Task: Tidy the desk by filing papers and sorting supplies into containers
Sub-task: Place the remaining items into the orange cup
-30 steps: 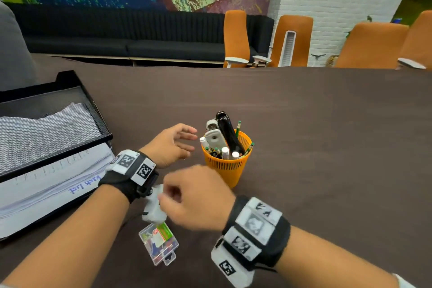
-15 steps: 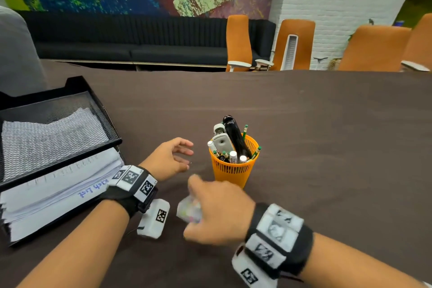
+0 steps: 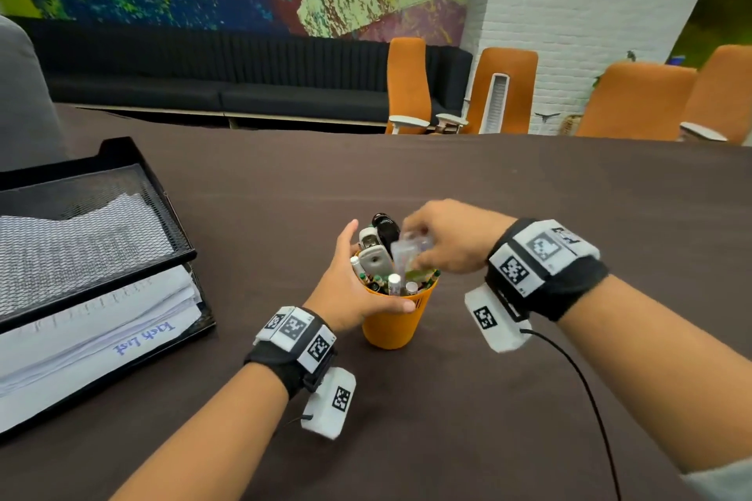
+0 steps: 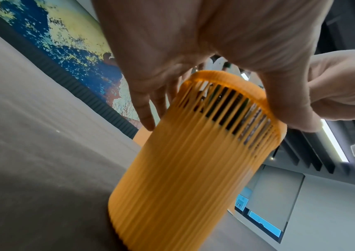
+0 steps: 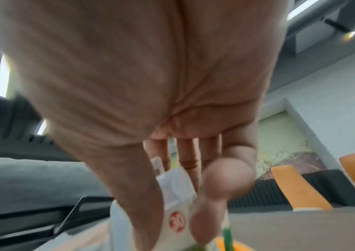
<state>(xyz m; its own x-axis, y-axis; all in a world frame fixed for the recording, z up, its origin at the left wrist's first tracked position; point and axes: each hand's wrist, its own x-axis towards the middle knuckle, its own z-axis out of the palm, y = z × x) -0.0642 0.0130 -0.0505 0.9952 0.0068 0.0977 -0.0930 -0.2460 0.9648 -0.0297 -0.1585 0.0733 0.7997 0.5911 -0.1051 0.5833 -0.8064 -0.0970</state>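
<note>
An orange slatted cup (image 3: 388, 323) stands mid-table, packed with pens, markers, a white stapler-like item and a black tool. My left hand (image 3: 350, 285) grips the cup near its rim (image 4: 232, 81), thumb on the near side and fingers round the far side. My right hand (image 3: 443, 244) hovers just above the cup's mouth and pinches a small clear plastic box (image 3: 411, 248) between thumb and fingers. In the right wrist view the box (image 5: 176, 195) shows a red "30" label, its lower end down among the cup's contents beside a green pencil (image 5: 226, 236).
A black two-tier mesh tray (image 3: 179, 252) sits at the left, with a stack of white papers (image 3: 101, 342) in its lower tier. A black cable (image 3: 586, 386) trails from my right wrist. Orange chairs (image 3: 407, 85) stand beyond the table's far edge.
My right hand lifted the clear box off the table in front and carried it up over the cup. My left hand moved from beside the cup to grip it.
</note>
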